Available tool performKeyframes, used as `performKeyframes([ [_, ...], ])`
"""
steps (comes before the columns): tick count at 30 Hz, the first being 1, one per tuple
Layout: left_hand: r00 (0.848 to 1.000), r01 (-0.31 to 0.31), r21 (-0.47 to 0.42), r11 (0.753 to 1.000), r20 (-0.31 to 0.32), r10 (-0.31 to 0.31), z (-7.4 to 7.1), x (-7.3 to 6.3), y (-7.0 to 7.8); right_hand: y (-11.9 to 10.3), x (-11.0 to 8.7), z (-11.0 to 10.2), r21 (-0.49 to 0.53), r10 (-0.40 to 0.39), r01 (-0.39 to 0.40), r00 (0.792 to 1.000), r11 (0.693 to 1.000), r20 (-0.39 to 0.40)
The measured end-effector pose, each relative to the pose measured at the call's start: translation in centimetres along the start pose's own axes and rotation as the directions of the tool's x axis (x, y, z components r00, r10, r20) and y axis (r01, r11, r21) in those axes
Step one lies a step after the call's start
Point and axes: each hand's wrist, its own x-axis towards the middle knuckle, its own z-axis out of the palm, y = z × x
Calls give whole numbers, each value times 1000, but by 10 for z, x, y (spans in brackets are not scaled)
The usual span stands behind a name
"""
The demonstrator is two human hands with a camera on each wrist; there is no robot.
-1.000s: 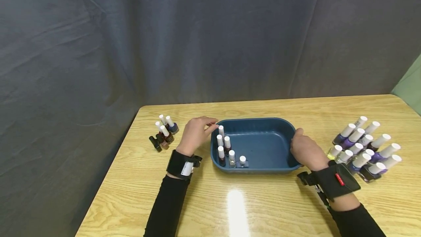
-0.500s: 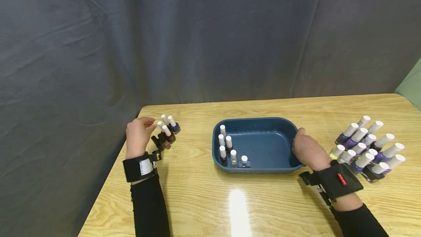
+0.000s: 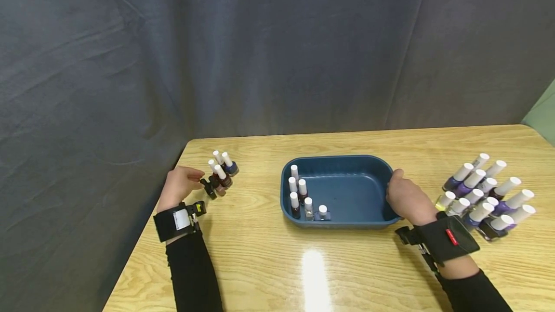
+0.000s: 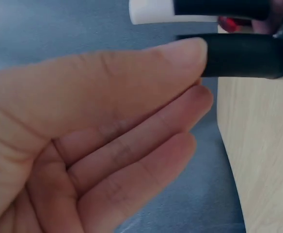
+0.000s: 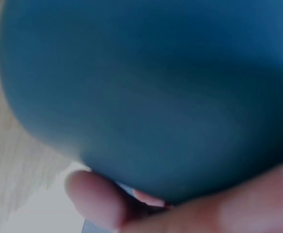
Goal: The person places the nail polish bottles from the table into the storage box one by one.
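Observation:
At the table's left side, my left hand [image 3: 179, 186] has thumb and fingertips at the black cap of a nail polish bottle [image 3: 208, 188]. Seen from the left wrist, the thumb lies along this black cap [image 4: 243, 56], and the index finger is hidden behind it. A second black-capped bottle [image 3: 215, 181] stands right beside it, close to several white-capped ones [image 3: 223, 175]. My right hand [image 3: 407, 199] grips the right end of a dark blue tray [image 3: 340, 224], fingers over its rim. Inside the tray's left part are several white-capped nail polish bottles [image 3: 295, 204].
A large cluster of white-capped nail polish bottles [image 3: 485, 196], purple, dark, clear and yellow, stands right of the right hand. The wooden table [image 3: 260, 264] ends at a grey curtain [image 3: 286, 52] at the back and left.
My left hand has moved from the tray's left rim across to the small bottle group, then lowered to the black-capped nail polish bottle. The right hand stays on the tray.

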Motion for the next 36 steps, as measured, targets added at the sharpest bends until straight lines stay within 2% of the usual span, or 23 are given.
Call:
performKeyframes([
  [9, 998, -54, 42, 998, 17, 53, 6, 4, -4, 1, -1, 0, -1, -24, 23, 1000, 1000, -18],
  [15, 997, -83, 71, 994, 3, 83, 7, 6, -8, 0, -1, -1, 31, 13, -13, 1000, 999, 11],
  [20, 995, -93, 95, 991, -38, 97, 2, 2, -10, 0, -1, -2, 42, 30, -31, 999, 999, 28],
  [24, 989, -65, 106, 992, -126, 78, -11, -13, -3, 0, -1, -2, 28, 21, -22, 1000, 999, 15],
  [27, 967, -47, 105, 993, -246, 72, -24, -31, 8, -1, -1, -2, 22, 20, -20, 1000, 1000, 10],
  [31, 913, -68, 108, 992, -395, 105, -36, -53, 25, -1, -1, -2, 21, 26, -26, 999, 999, 19],
  [36, 850, -88, 113, 990, -510, 134, -38, -69, 48, -2, -2, -2, 30, 25, -26, 999, 999, 24],
])
